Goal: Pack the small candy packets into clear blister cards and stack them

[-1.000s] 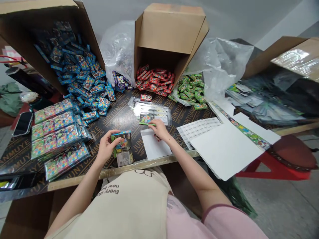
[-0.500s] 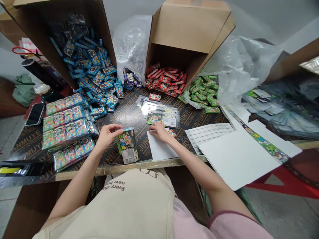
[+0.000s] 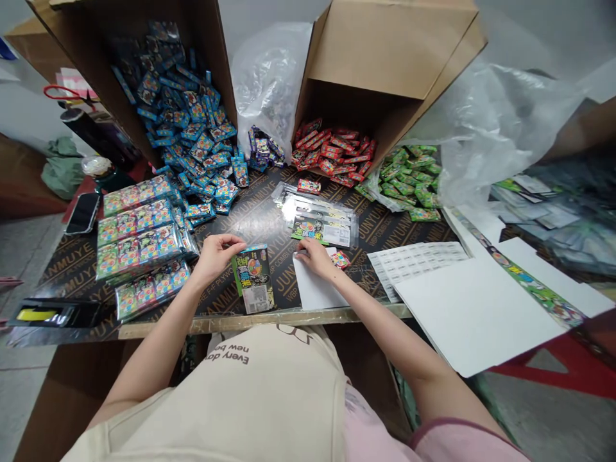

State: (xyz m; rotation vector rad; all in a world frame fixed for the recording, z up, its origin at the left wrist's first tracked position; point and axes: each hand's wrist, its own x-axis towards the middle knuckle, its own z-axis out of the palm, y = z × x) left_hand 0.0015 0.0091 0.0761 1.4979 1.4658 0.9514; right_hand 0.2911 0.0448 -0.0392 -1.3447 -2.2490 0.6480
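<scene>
My left hand (image 3: 216,253) hovers with curled fingers at the top corner of a colourful printed card pack (image 3: 253,279), which lies tilted on the dark plywood table (image 3: 269,218). I cannot see a firm grip on it. My right hand (image 3: 312,256) rests on a white paper sheet (image 3: 315,285), holding nothing. Just beyond its fingers lie transparent plastic sleeves with printed cards (image 3: 322,224). A small red-and-green packet (image 3: 340,259) sits beside my right hand.
Open cardboard boxes spill blue packets (image 3: 192,128), red packets (image 3: 330,154) and green packets (image 3: 409,183). Wrapped multi-packs (image 3: 142,240) stack at the left. A label sheet (image 3: 416,262) and white card (image 3: 476,308) lie right; a phone (image 3: 83,213) lies far left.
The view has shifted up and left. My left fingers have moved up to the pack's top corner, and the small packet now lies beside my right hand, not under it.
</scene>
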